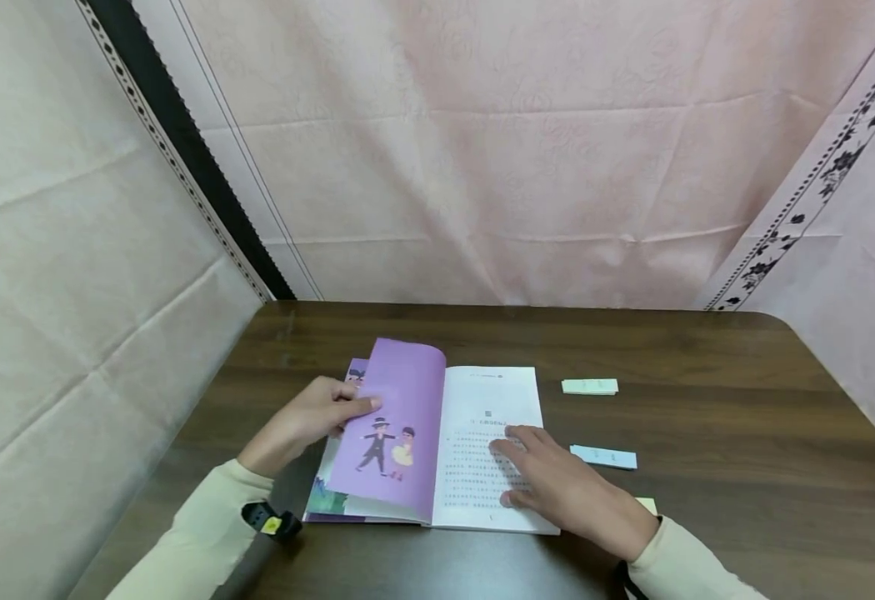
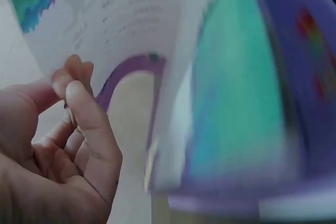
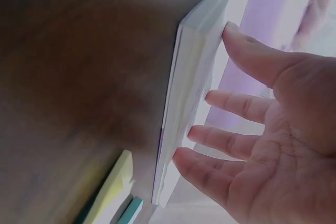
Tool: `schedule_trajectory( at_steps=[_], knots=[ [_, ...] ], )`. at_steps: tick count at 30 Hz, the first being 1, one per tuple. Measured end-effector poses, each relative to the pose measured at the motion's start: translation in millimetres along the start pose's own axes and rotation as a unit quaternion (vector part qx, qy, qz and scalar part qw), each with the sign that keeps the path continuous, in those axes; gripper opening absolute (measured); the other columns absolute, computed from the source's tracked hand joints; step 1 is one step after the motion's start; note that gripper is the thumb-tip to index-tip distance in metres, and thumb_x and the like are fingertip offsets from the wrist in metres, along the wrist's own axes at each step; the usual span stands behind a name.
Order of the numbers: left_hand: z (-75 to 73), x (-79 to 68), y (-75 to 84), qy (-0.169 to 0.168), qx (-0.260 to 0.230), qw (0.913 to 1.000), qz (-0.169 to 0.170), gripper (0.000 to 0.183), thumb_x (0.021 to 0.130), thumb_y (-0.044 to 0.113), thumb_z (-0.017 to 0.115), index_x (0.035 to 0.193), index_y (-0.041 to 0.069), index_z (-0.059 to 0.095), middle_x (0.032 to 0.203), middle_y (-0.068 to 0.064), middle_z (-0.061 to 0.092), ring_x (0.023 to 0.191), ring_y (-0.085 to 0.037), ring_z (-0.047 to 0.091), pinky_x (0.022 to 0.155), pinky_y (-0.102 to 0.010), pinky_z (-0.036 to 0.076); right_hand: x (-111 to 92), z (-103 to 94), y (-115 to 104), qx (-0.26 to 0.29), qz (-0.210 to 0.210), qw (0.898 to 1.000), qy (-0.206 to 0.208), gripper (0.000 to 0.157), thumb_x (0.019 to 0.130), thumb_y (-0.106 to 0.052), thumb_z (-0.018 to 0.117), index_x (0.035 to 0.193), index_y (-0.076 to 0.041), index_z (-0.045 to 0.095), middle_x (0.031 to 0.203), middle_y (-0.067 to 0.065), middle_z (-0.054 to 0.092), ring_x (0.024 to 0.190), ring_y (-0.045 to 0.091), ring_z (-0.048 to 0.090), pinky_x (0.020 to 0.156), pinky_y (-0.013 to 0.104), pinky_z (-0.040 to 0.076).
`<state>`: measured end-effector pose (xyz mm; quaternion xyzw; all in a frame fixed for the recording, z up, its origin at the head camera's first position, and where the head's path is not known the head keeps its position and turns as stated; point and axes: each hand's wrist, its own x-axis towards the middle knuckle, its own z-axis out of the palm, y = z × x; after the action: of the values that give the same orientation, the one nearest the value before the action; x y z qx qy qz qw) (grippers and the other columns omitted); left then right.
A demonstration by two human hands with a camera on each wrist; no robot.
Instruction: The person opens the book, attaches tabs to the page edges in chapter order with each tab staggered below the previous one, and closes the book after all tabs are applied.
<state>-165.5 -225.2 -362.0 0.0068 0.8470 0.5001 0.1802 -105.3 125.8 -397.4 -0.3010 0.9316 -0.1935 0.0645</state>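
An open book [image 1: 486, 396] lies on the dark wooden table, its right page white with printed lines of text. My left hand [image 1: 313, 421] pinches the outer edge of a purple page [image 1: 407, 383] that shows two cartoon figures. That page stands lifted and curved over the left side of the book. From below, the left wrist view shows the thumb and fingers [image 2: 92, 124] meeting at the page edge. My right hand [image 1: 561, 479] rests on the right page with its fingers spread. In the right wrist view the fingertips [image 3: 197, 132] touch the page near the book's edge.
Right of the book lie a pale green paper strip [image 1: 590, 387] and a light blue one [image 1: 603, 457]. A yellow-green strip [image 1: 646, 505] is partly hidden by my right wrist. Cloth curtains [image 1: 482, 167] hang behind and beside the table.
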Motion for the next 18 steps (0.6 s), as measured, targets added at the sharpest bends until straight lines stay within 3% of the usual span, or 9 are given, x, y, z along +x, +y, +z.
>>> schedule_trajectory(
  at_steps=[5, 11, 15, 18],
  knots=[
    [-15.8, -0.2, -18.6, -0.002, 0.051, 0.9987, -0.008, 0.028, 0.102, 0.027, 0.073, 0.091, 0.001, 0.078, 0.069, 0.001, 0.069, 0.058, -0.009, 0.059, 0.055, -0.026, 0.05, 2, 0.1, 0, -0.004, 0.016, 1.0, -0.01, 0.059, 0.085, -0.023, 0.089, 0.136, -0.009, 0.063, 0.143, 0.015, 0.056, 0.132, 0.036, 0.054, 0.096, 0.052, 0.054],
    [-14.6, 0.3, -36.3, -0.006, 0.122, 0.9925, -0.009, 0.031, 0.1, 0.026, 0.075, 0.076, 0.007, 0.073, 0.059, 0.005, 0.054, 0.054, -0.01, 0.048, 0.05, -0.026, 0.04, 5, 0.4, 0, -0.02, 0.02, 1.0, -0.014, 0.06, 0.083, -0.025, 0.091, 0.134, -0.01, 0.063, 0.138, 0.012, 0.058, 0.125, 0.033, 0.056, 0.092, 0.048, 0.055],
    [-10.8, 1.4, -41.0, 0.015, 0.176, 0.9842, -0.017, 0.04, 0.096, 0.028, 0.078, 0.064, 0.01, 0.064, 0.056, 0.005, 0.049, 0.052, -0.01, 0.043, 0.048, -0.024, 0.03, 7, 0.0, 1, -0.027, 0.011, 0.999, -0.014, 0.059, 0.083, -0.026, 0.09, 0.134, -0.011, 0.063, 0.138, 0.011, 0.057, 0.123, 0.032, 0.057, 0.09, 0.047, 0.055],
    [-8.2, 1.6, -40.1, 0.034, 0.227, 0.9731, -0.027, 0.045, 0.093, 0.033, 0.081, 0.06, 0.012, 0.059, 0.055, 0.004, 0.05, 0.051, -0.01, 0.043, 0.049, -0.024, 0.025, 9, -0.2, 1, -0.03, 0.012, 0.999, -0.02, 0.061, 0.083, -0.027, 0.091, 0.134, -0.011, 0.063, 0.139, 0.013, 0.057, 0.123, 0.034, 0.057, 0.091, 0.048, 0.055]
  ],
)
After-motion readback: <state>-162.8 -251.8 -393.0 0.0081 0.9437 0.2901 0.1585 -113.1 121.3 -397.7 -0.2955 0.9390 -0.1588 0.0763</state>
